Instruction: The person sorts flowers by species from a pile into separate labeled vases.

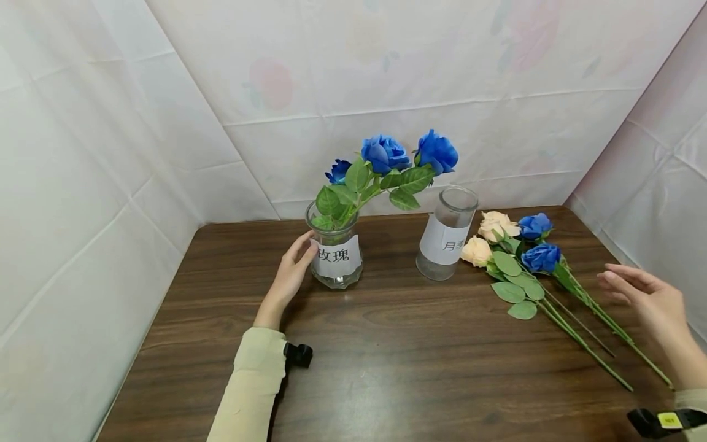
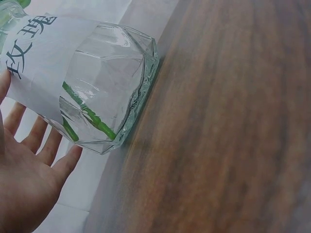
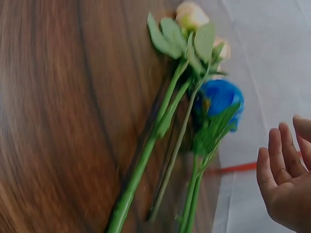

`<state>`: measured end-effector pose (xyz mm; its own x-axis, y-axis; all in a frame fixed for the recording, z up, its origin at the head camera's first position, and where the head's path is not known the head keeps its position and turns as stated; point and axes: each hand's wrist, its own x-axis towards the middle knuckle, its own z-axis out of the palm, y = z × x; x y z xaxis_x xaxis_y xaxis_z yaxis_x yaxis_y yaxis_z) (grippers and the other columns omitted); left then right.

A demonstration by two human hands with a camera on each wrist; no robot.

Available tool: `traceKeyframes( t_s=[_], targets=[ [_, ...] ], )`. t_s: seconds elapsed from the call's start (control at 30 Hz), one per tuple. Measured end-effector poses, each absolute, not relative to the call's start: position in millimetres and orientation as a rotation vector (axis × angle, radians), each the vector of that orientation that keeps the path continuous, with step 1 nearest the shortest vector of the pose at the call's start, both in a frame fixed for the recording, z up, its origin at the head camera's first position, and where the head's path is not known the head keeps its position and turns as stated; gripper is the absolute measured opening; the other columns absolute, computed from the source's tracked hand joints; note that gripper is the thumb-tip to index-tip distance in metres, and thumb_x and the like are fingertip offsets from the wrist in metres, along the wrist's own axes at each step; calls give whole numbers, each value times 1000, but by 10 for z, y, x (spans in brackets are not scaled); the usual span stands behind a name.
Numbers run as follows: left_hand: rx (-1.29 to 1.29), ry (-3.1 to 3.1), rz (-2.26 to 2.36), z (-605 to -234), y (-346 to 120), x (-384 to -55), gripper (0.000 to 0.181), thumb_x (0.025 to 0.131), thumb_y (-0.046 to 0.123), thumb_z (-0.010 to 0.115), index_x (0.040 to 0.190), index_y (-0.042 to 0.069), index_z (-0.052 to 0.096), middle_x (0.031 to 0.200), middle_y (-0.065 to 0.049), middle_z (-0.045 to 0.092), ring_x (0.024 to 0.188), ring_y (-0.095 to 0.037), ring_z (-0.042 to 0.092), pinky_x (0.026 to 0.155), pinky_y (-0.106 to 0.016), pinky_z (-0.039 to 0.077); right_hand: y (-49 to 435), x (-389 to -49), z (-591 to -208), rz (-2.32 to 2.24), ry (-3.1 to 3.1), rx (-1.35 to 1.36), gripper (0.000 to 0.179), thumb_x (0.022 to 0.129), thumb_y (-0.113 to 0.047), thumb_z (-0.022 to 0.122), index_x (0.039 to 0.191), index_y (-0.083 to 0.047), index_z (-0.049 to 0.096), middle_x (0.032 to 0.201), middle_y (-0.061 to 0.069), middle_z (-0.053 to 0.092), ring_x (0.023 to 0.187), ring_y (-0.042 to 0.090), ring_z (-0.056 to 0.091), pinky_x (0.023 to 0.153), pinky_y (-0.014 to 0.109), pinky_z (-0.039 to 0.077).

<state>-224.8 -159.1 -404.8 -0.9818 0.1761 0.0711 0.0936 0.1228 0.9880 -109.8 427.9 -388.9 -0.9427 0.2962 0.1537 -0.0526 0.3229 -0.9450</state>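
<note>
My left hand (image 1: 293, 268) touches the left side of a faceted glass vase (image 1: 338, 284), its thumb by the white label (image 2: 46, 60) and its fingers along the glass. Three blue roses (image 1: 385, 153) with green leaves lean right out of this vase; green stem ends (image 2: 99, 127) show through its lower wall. At the right, my right hand (image 1: 649, 301) is raised beside the loose flowers, fingers slightly bent and holding nothing. Closest to it lie two blue roses (image 1: 541, 257) on long green stems, with two cream roses (image 1: 476, 252) to their left.
A straight glass vase (image 1: 436, 270) with a white label and no flowers stands between the filled vase and the lying roses. Pale printed cloth (image 1: 221, 141) hangs behind and at both sides of the dark wood table (image 1: 353, 374).
</note>
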Motion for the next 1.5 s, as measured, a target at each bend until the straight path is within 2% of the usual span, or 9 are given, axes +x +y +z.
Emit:
traceKeyframes(
  t_s=[0.4,0.7,0.9,0.97,1.03,1.13,1.2,1.37,1.5],
  targets=[
    [291,2307,2041,-4012,-1576,-2218,51,106,20,47,152,1,34,156,-20,31,146,-32,26,117,-44,25,4665,-1161,-4225,1500,-2569,-403,14,97,-29,66,110,-32,65,90,-37,60,76,-13,60,60,11,49],
    [284,2307,2039,-4073,-1592,-2264,51,107,20,47,152,1,34,157,-20,31,146,-32,25,117,-44,24,4851,-1196,-4439,1306,-2784,-371,51,102,-31,56,132,10,53,89,-39,51,77,-18,53,62,15,52],
    [278,2300,2068,-4285,-1629,-2387,52,106,26,48,153,7,35,158,-14,30,147,-28,23,118,-43,23,4887,-1217,-4476,1246,-2831,-398,54,104,-30,52,134,15,49,91,-38,47,75,-20,50,62,15,51],
    [284,2314,2063,-4306,-1632,-2394,52,106,28,48,153,9,35,159,-13,30,147,-27,23,118,-43,23,4886,-1239,-4483,1154,-2873,-400,58,103,-33,54,134,15,50,94,-23,61,74,-19,49,60,16,51],
    [293,2325,2064,-4317,-1634,-2395,52,106,29,47,153,9,36,158,-12,30,147,-26,23,118,-43,23,4879,-1265,-4491,1074,-2916,-414,63,102,-38,55,134,15,50,107,3,69,80,-5,57,60,18,50],
    [313,2332,2075,-4321,-1634,-2392,52,107,29,47,153,8,36,158,-13,31,147,-27,23,118,-44,23,4858,-1301,-4510,990,-2963,-436,67,101,-44,55,134,14,50,134,38,47,96,27,61,60,23,51],
    [320,2336,2084,-4333,-1634,-2398,51,106,29,48,152,8,38,157,-13,33,146,-27,24,118,-44,23,4851,-1319,-4525,1003,-2980,-450,70,101,-46,53,135,14,49,138,42,40,106,48,52,66,31,53],
    [337,2327,2102,-4352,-1629,-2411,50,106,25,48,151,5,38,154,-16,37,145,-28,28,117,-44,26,4845,-1330,-4528,1013,-3032,-473,74,101,-50,50,137,14,46,140,45,32,119,62,37,83,62,44],
    [337,2322,2111,-4350,-1619,-2408,49,106,24,49,151,5,38,153,-17,39,144,-29,29,116,-44,27,4837,-1303,-4470,1012,-3074,-434,75,102,-51,45,138,14,44,141,47,28,121,66,30,89,71,35]
  ],
)
